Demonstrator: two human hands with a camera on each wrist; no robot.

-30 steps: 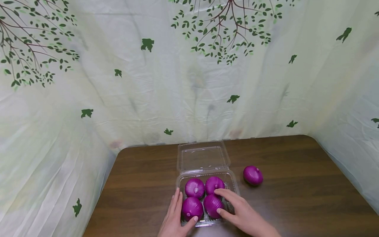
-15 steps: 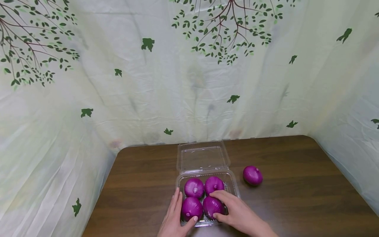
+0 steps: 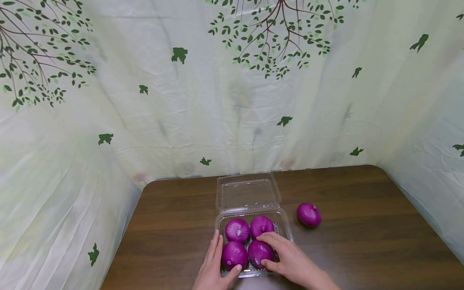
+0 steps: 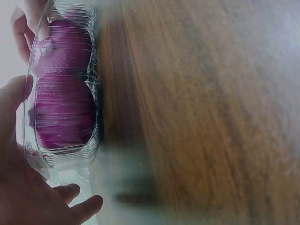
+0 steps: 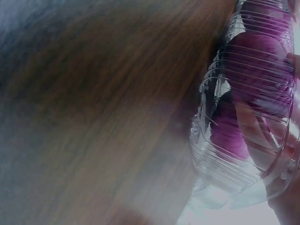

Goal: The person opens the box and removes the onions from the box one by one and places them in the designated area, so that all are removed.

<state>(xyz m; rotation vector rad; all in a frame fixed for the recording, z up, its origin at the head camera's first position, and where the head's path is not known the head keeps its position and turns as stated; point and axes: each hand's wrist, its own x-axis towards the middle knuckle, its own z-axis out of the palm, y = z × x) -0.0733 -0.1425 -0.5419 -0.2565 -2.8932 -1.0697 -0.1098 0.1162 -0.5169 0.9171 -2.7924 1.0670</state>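
An open clear plastic clamshell container [image 3: 286,225] holds several purple onions in two rows. My right hand [image 3: 291,259] reaches over its right side and grips the near-right onion [image 3: 259,253] between thumb and fingers. In the right wrist view, its fingers [image 5: 253,126] show through the ridged wall, inside the container. My left hand [image 3: 211,266] rests along the container's left side, fingers extended, the thumb at the near rim beside the near-left onion [image 3: 235,254]. The left wrist view shows that onion [image 4: 65,112] through the wall. Two more onions, far-left [image 3: 237,229] and far-right [image 3: 262,225], sit behind.
One loose purple onion [image 3: 309,214] lies on the brown wooden table [image 3: 174,225], right of the container. The transparent lid [image 3: 250,193] is folded back flat toward the far edge. A white curtain [image 3: 232,100] with leaf prints hangs behind and on both sides.
My right fingers have moved slightly left and closed around the near-right onion, which has turned a little. My left hand has stayed in place at the container's side.
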